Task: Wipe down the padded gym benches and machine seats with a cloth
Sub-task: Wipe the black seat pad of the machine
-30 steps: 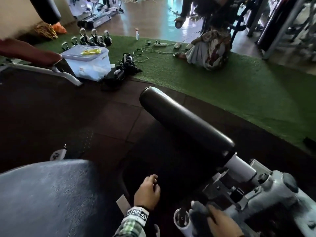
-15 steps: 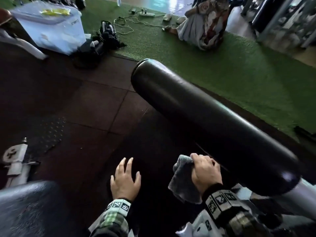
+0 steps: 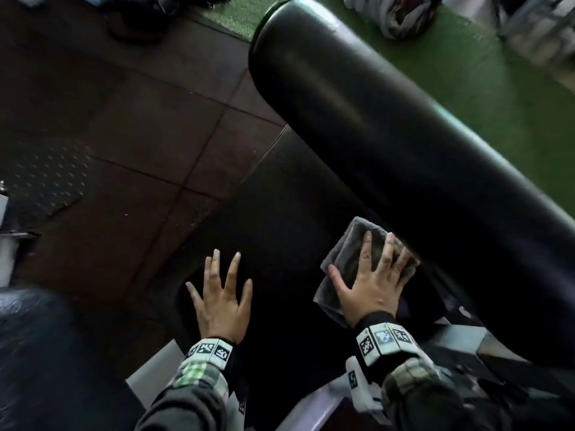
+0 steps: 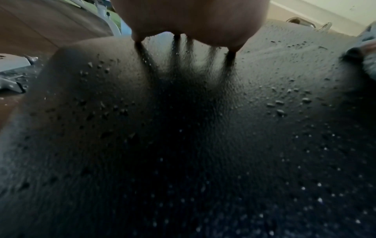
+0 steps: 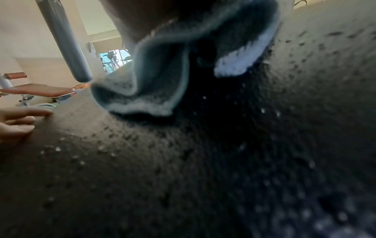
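Now wiping: right hand (image 3: pixel 371 283) flat on cloth (image 3: pixel 345 262), fingers (image 3: pixel 367 247) spread wide and straight, pressing it onto black pad (image 3: pixel 273 244) near right edge, just below roller (image 3: pixel 373 119). Cloth bunched in folds under palm in right wrist view (image 5: pixel 154 77), touching pad; likely flattened for more contact per stroke. Left hand (image 3: pixel 222 295) also flat on pad toward left side, fingers (image 3: pixel 214 265) splayed wide, holding nothing; probably bracing body weight while leaning over. Left wrist view shows palm (image 4: pixel 193 19) down, fingers reaching pad (image 4: pixel 183 128), shadows beneath. Droplets (image 4: pixel 278 106) scattered over pad, also in right wrist view (image 5: pixel 105 148); looks sprayed and mostly not yet wiped, so early in this pad. Both wrists low, forearms in plaid sleeves (image 3: pixel 199 377) coming from bottom edge, hands parallel, well apart. Roller overhangs far right of pad; wiping under it likely needs a lower wrist. Second pad (image 3: pixel 28 353) at lower left, blurred.
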`<action>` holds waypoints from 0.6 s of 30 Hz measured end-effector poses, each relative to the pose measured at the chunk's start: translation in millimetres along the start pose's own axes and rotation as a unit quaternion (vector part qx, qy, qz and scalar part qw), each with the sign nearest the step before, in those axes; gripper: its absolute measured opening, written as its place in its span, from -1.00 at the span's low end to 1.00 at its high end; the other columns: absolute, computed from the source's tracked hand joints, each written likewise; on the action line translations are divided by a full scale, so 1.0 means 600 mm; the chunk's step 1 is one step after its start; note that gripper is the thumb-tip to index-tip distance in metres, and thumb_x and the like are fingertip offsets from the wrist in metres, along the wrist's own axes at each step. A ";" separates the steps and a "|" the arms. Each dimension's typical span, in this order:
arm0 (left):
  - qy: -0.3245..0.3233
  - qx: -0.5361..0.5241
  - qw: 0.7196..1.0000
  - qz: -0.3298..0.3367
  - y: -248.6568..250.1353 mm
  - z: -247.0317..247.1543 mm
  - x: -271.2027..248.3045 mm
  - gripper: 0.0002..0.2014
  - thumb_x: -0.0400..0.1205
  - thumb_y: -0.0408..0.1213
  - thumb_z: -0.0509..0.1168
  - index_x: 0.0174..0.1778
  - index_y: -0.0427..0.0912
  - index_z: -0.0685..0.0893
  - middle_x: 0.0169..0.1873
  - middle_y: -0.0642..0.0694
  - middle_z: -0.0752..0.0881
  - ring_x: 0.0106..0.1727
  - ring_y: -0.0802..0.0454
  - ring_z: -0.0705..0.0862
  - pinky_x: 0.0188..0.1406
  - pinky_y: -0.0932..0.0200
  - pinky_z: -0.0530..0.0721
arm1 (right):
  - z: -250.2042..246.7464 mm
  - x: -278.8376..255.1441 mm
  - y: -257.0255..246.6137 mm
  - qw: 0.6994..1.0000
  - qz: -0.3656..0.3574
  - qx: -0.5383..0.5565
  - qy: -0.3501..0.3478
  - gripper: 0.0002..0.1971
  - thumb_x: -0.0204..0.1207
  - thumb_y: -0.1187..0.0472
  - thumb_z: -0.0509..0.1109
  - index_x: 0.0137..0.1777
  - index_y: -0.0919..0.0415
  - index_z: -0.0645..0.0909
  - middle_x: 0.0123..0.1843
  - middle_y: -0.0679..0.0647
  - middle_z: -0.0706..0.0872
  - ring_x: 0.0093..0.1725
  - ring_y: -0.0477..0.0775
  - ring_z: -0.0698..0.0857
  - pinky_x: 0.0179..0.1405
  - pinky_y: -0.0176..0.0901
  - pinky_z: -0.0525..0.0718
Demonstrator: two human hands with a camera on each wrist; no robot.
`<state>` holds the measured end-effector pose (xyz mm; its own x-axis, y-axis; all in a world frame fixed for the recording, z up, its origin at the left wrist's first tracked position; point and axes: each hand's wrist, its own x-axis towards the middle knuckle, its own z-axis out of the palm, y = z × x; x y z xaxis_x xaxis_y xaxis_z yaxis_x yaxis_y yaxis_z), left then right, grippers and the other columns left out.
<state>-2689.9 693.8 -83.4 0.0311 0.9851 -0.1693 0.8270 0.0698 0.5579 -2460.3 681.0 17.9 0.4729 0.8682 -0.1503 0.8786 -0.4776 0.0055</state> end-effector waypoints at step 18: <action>0.057 0.010 0.998 -0.006 -0.001 0.038 0.001 -0.41 0.66 0.07 -0.05 0.67 0.15 0.14 0.74 -0.11 0.02 0.75 -0.05 -0.09 0.56 -0.49 -0.22 | -0.003 0.054 0.025 0.994 -0.065 -0.067 0.052 -0.41 0.53 -0.36 -0.06 0.58 -0.39 0.03 0.67 0.12 0.00 0.58 0.36 -0.05 0.53 0.32 -0.09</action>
<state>-2677.6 690.8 -102.6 -0.0422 0.9957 -0.0822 0.8381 0.0801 0.5397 -2431.4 702.3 14.8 0.3526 0.9341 -0.0553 0.9307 -0.3440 0.1244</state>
